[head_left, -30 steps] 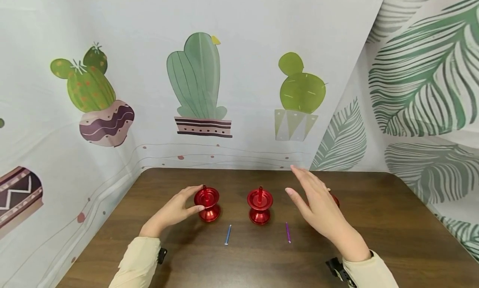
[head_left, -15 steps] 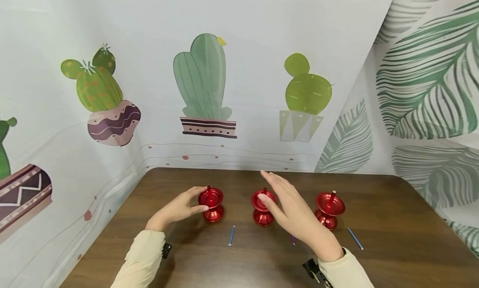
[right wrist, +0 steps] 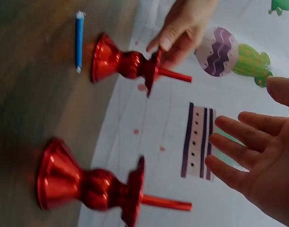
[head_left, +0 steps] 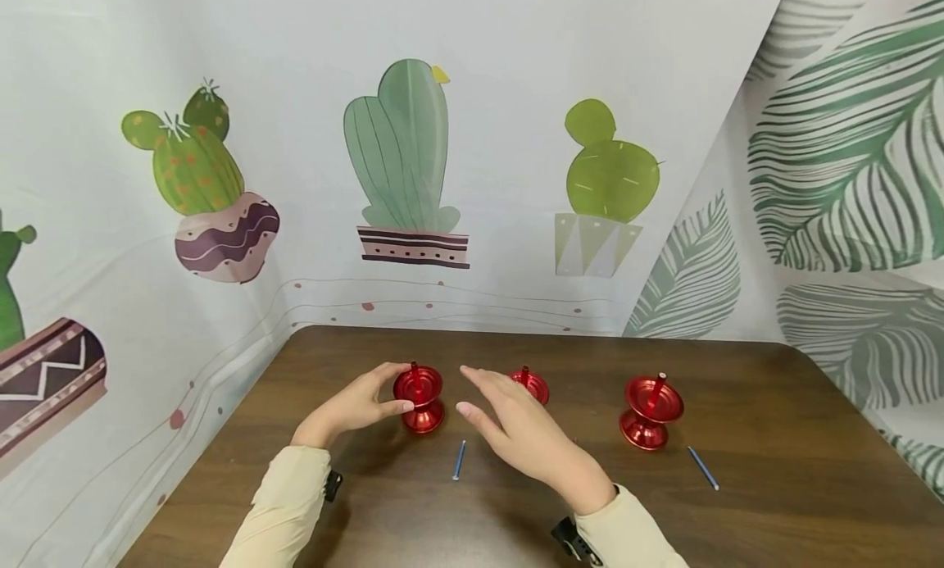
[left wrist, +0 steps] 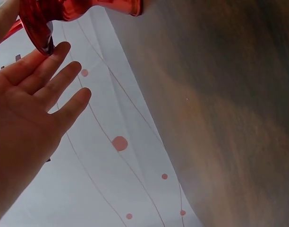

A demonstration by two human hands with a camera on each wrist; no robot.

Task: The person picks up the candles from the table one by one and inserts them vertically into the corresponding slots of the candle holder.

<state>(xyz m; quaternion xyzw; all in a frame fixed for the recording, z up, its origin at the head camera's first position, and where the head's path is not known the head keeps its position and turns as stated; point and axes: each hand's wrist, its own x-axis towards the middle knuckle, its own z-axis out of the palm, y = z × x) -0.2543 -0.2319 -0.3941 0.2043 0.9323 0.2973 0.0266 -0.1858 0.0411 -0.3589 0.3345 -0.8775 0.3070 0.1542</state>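
In the head view, the left hand [head_left: 357,404], left of centre in the lower half, has the left candlestick [head_left: 428,394] in a light hold: thumb at the near rim of its dish, fingertips at the far side. How firmly it presses I cannot tell; the left wrist view shows the outer fingers extended. This red candlestick stands upright on the wooden table [head_left: 774,437]. The right hand [head_left: 525,430], just right of the frame's lower centre, has a wide gap between thumb and fingers and holds nothing. It partly hides the middle candlestick [head_left: 534,388]; the right candlestick [head_left: 649,412], lower right, stands untouched.

Judging from this, the work is at an early stage: one candlestick is in hand, the other two are not. The left blue stick [head_left: 459,460], at lower centre, and the right blue stick [head_left: 704,468], at lower right, lie loose on the wood, so any handling of them appears to remain.
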